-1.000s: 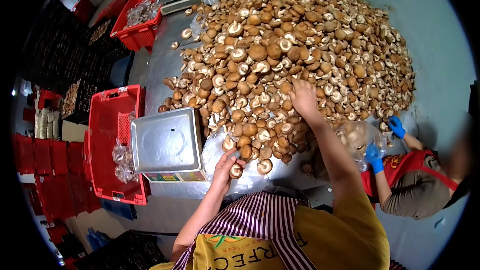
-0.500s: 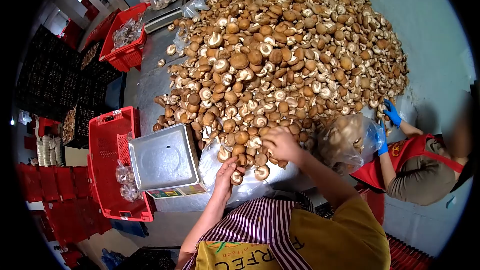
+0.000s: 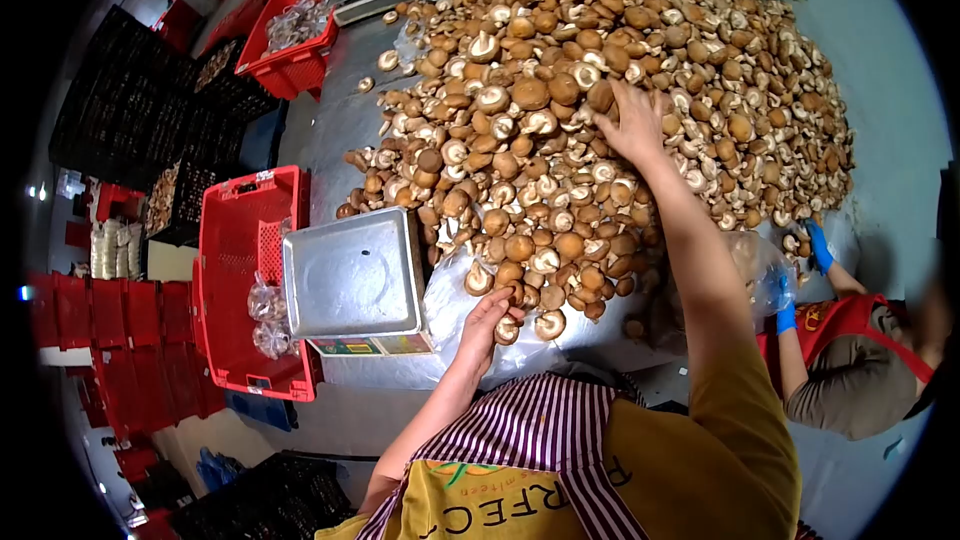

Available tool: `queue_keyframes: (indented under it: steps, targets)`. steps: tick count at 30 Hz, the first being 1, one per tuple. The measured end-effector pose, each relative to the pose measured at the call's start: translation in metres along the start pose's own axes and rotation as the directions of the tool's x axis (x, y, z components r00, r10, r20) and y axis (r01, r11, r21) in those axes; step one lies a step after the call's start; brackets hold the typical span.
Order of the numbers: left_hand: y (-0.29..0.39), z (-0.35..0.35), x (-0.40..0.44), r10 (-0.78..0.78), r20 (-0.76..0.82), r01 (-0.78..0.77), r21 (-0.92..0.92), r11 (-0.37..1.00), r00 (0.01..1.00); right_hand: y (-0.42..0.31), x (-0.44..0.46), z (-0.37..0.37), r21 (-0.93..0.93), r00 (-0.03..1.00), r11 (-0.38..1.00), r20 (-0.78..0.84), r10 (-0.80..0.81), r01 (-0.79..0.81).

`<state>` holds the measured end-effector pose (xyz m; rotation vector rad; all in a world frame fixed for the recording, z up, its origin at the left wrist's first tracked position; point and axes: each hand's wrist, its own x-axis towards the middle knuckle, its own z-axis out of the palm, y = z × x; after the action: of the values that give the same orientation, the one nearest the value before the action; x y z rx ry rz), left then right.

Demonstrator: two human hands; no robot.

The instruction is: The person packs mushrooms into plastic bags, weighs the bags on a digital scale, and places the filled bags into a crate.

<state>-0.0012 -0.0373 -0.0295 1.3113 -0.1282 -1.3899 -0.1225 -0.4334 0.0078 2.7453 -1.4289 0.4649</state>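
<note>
A big heap of brown mushrooms (image 3: 560, 90) covers the metal table (image 3: 345, 120). My right hand (image 3: 634, 126) lies on the upper middle of the heap, fingers spread, touching a brown cap at its fingertips. Near the heap's front edge my left hand (image 3: 487, 323) is closed on a mushroom (image 3: 507, 329), its pale underside showing. Another mushroom (image 3: 549, 324) lies just to the right of it, on a clear plastic sheet (image 3: 448, 292). Left of this hand stands a scale with a bare metal pan (image 3: 352, 275).
A red crate (image 3: 215, 280) with bagged mushrooms (image 3: 270, 325) stands left of the scale. Another red crate (image 3: 287, 68) and a second scale (image 3: 375, 2) are at the back left. At right, a co-worker's blue-gloved hands (image 3: 786, 302) are beside a clear bag (image 3: 750, 265).
My right hand has moved from the front of the heap up and away to its upper middle, and its fingers have spread. My left hand still holds its mushroom. The camera view has shifted.
</note>
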Motion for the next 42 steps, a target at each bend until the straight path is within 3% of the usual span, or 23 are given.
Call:
queue_keyframes:
  steps: [1, 3, 5, 7, 11, 13, 14, 17, 19, 21, 23, 25, 26, 29, 30, 32, 33, 35, 36, 38, 39, 41, 42]
  targets:
    - [-0.003, -0.003, -0.001, -0.002, -0.009, 0.002, -0.005, 1.000, 1.000, -0.008, -0.015, -0.006, 0.064, 0.997, 0.996, 0.046, -0.065, 0.062]
    - [-0.010, -0.009, 0.002, -0.029, 0.009, 0.029, -0.017, 0.999, 1.000, -0.040, -0.046, -0.031, -0.123, 0.939, 0.976, 0.319, -0.131, 0.178]
    - [-0.011, -0.009, 0.003, -0.031, 0.005, 0.031, -0.006, 0.999, 0.999, -0.045, -0.088, 0.017, 0.117, 0.943, 0.968, 0.228, -0.243, 0.221]
    - [-0.009, -0.009, 0.003, -0.036, 0.015, 0.036, -0.004, 0.999, 0.999, -0.056, -0.128, 0.033, 0.199, 0.952, 0.947, 0.122, -0.279, 0.252]
    - [0.002, -0.009, 0.000, -0.041, -0.012, 0.042, 0.027, 0.999, 0.999, -0.085, -0.169, 0.007, 0.393, 0.955, 0.909, 0.191, -0.225, 0.135]
    - [0.001, -0.016, -0.003, -0.061, -0.029, 0.061, 0.026, 0.998, 0.998, -0.084, -0.167, -0.006, 0.495, 0.950, 0.850, 0.137, -0.280, 0.179]
    - [-0.003, -0.019, -0.002, -0.057, -0.031, 0.058, 0.043, 0.997, 0.998, -0.084, -0.159, 0.002, 0.509, 0.966, 0.834, 0.018, -0.257, 0.212]
    - [-0.004, -0.021, -0.005, -0.066, -0.015, 0.066, 0.024, 0.997, 0.998, -0.082, -0.104, 0.009, 0.605, 0.986, 0.785, -0.005, -0.167, 0.136]
    - [-0.002, -0.016, -0.004, -0.079, -0.010, 0.080, 0.035, 0.996, 0.997, -0.091, -0.061, -0.002, 0.492, 0.985, 0.853, -0.105, -0.140, 0.173]
    - [-0.001, -0.011, -0.003, -0.088, -0.017, 0.088, 0.009, 0.996, 0.996, -0.106, -0.031, -0.016, 0.267, 0.991, 0.961, -0.122, -0.048, 0.079]
    - [0.002, -0.003, -0.004, -0.083, -0.023, 0.084, 0.024, 0.996, 0.996, -0.122, -0.015, -0.001, 0.313, 0.968, 0.938, 0.241, 0.072, -0.148]
    - [0.004, -0.003, -0.004, -0.061, -0.021, 0.061, 0.007, 0.998, 0.998, -0.140, -0.036, 0.007, 0.212, 0.974, 0.977, 0.225, -0.032, -0.017]
    - [0.004, -0.005, -0.004, -0.048, -0.030, 0.048, -0.002, 0.999, 0.998, -0.145, -0.045, 0.004, 0.256, 0.946, 0.967, 0.313, -0.080, -0.003]
    - [-0.001, -0.013, -0.006, -0.051, -0.069, 0.051, -0.012, 0.999, 0.996, -0.154, -0.098, 0.003, 0.121, 0.941, 0.974, 0.257, -0.219, 0.193]
    - [-0.005, -0.018, -0.006, -0.065, -0.062, 0.064, -0.017, 0.998, 0.996, -0.156, -0.116, 0.006, 0.123, 0.938, 0.972, 0.263, -0.224, 0.198]
    - [-0.010, -0.021, -0.001, -0.060, -0.057, 0.059, -0.015, 0.998, 0.997, -0.156, -0.146, 0.018, 0.271, 0.933, 0.916, 0.124, -0.337, 0.295]
    - [-0.013, -0.022, -0.003, -0.059, -0.052, 0.058, -0.005, 0.998, 0.997, -0.155, -0.161, 0.022, 0.285, 0.902, 0.892, 0.153, -0.404, 0.351]
    - [-0.011, -0.020, -0.003, -0.061, -0.058, 0.060, -0.008, 0.998, 0.996, -0.156, -0.189, 0.019, 0.531, 0.896, 0.807, 0.178, -0.406, 0.259]
    - [-0.011, -0.020, -0.002, -0.061, -0.045, 0.060, -0.010, 0.998, 0.997, -0.153, -0.188, 0.013, 0.533, 0.893, 0.804, 0.179, -0.412, 0.264]
    - [-0.007, -0.017, -0.001, -0.068, -0.036, 0.068, -0.019, 0.998, 0.997, -0.148, -0.181, -0.005, 0.665, 0.772, 0.736, 0.401, -0.493, 0.125]
    - [-0.004, -0.016, -0.003, -0.068, -0.045, 0.067, -0.027, 0.997, 0.997, -0.144, -0.166, -0.010, 0.572, 0.834, 0.818, 0.421, -0.357, 0.062]
    - [0.002, -0.013, -0.006, -0.076, -0.021, 0.075, -0.028, 0.997, 0.997, -0.120, -0.122, -0.004, 0.506, 0.977, 0.853, 0.085, -0.197, 0.128]
    - [0.001, -0.013, -0.006, -0.074, 0.023, 0.076, -0.063, 0.995, 0.997, -0.108, -0.100, -0.001, 0.463, 0.990, 0.876, -0.088, -0.105, 0.135]
